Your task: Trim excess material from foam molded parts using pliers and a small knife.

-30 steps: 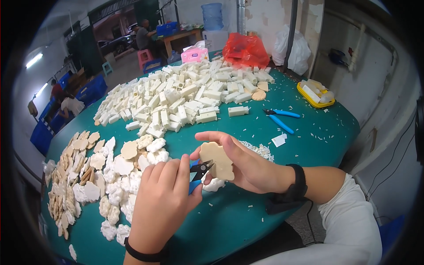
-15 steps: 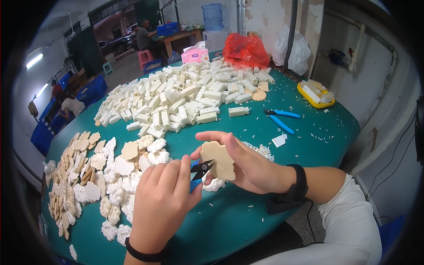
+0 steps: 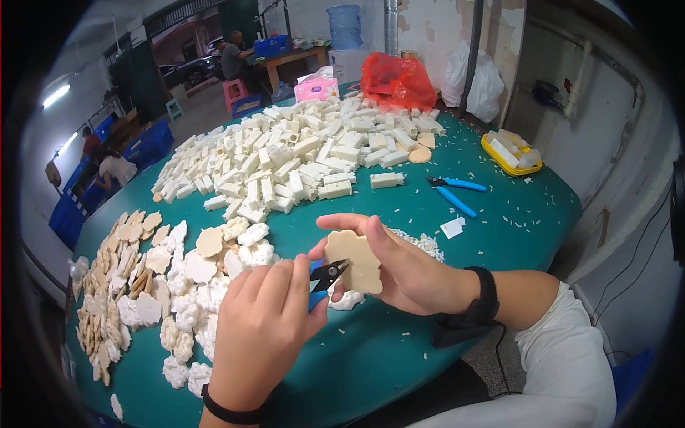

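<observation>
My left hand (image 3: pixel 265 324) is closed round the blue handles of a pair of side cutters (image 3: pixel 328 274). The dark jaws of the cutters lie against the flat face of a cream plastic piece (image 3: pixel 354 258) with a wavy, cloud-like edge. That piece sits in my right hand (image 3: pixel 410 274), gripped between the thumb and the fingers behind it, with its flat side toward me. Both hands are raised over the green table. A white moulded piece (image 3: pixel 347 299) lies just beneath my right hand, partly hidden.
Cream and white wavy pieces (image 3: pixel 146 310) are heaped at the left. A big pile of whitish rectangular tubes (image 3: pixel 300 153) covers the far side of the green table (image 3: pixel 399 349). Blue-handled cutters (image 3: pixel 457 192), a yellow tray (image 3: pixel 524 170), and white scraps (image 3: pixel 421 242) lie at right.
Almost nothing differs. The cutters and both hands have shifted very slightly to the right, the cutter jaws still against the cream piece.
</observation>
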Demonstrator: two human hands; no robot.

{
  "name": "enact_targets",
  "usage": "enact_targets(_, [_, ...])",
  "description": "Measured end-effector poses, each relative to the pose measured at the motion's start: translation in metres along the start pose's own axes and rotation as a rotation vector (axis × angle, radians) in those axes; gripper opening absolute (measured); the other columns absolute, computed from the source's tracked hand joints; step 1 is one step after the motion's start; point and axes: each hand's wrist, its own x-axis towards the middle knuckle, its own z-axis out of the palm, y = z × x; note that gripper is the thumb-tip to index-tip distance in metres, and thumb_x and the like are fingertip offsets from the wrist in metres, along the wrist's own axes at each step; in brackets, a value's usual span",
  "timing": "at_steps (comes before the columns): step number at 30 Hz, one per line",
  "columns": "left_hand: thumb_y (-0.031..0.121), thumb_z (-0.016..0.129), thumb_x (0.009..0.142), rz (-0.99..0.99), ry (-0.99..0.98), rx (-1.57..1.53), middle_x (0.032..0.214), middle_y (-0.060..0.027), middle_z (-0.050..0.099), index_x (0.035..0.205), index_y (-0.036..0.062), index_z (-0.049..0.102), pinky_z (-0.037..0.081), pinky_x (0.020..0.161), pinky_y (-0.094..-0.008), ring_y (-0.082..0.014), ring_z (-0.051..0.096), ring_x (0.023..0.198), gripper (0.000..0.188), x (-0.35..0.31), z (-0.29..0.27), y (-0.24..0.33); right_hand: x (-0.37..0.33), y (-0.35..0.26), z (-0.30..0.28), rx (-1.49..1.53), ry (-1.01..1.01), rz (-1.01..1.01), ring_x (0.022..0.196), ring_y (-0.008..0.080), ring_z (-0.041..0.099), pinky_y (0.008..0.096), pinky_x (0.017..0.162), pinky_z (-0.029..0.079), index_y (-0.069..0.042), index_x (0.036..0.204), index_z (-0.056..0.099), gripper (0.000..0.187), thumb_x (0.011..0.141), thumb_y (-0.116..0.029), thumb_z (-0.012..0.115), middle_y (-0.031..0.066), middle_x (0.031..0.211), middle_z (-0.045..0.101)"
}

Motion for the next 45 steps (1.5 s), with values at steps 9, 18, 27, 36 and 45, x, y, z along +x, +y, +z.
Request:
enact_targets(9, [0.018,0.077,0.078,0.054,-0.015,0.051,0.092,-0.0103,0.061,0.113,-0.0070,0.063,0.051,0.068,-0.0352,-0.0233,0.062,0.079,0.045,-0.0012,-0.0008,-0.0013,0.0002,0.0004,-0.0005,-0.044,0.030,0.007,0.105,0.0224,0.060,0.0406,0.094,0.051,-0.006,0.153,0.027,0.074,0.104,-0.061,0.031,0.0131,0.132,0.052])
enact_targets(18, [0.017,0.077,0.079,0.090,-0.017,0.041,0.089,-0.0108,0.060,0.112,-0.0078,0.062,0.051,0.065,-0.0348,-0.0239,0.062,0.077,0.044,-0.0018,-0.0012,-0.0028,0.0011,-0.0011,-0.0002,-0.035,0.030,0.039,0.098,0.0204,0.059,0.0363,0.091,0.050,-0.006,0.152,0.026,0.076,0.103,-0.063,0.033,0.0111,0.128,0.052])
enact_targets(27, [0.015,0.078,0.076,0.063,-0.051,0.023,0.093,-0.0124,0.060,0.114,-0.0071,0.061,0.052,0.074,-0.0384,-0.0263,0.062,0.084,0.046,0.0006,-0.0019,-0.0034,0.0030,-0.0011,-0.0032,-0.053,0.041,0.052,0.099,0.0219,0.061,0.0382,0.091,0.052,-0.003,0.152,0.025,0.079,0.103,-0.064,0.031,0.0111,0.127,0.055])
enact_targets(36, [0.016,0.078,0.074,0.039,-0.025,0.024,0.096,-0.0126,0.061,0.114,-0.0067,0.062,0.052,0.078,-0.0383,-0.0269,0.063,0.088,0.049,-0.0006,0.0003,-0.0023,0.0046,0.0026,-0.0041,-0.041,0.034,0.055,0.097,0.0216,0.062,0.0376,0.091,0.052,-0.002,0.152,0.025,0.082,0.101,-0.066,0.032,0.0105,0.125,0.056])
enact_targets(45, [0.016,0.079,0.073,0.038,-0.050,0.041,0.095,-0.0114,0.061,0.113,-0.0056,0.063,0.050,0.076,-0.0373,-0.0252,0.062,0.086,0.048,-0.0002,-0.0016,-0.0042,0.0051,0.0070,-0.0053,-0.004,0.022,0.080,0.095,0.0214,0.061,0.0376,0.091,0.051,-0.002,0.152,0.024,0.083,0.101,-0.066,0.032,0.0096,0.123,0.056])
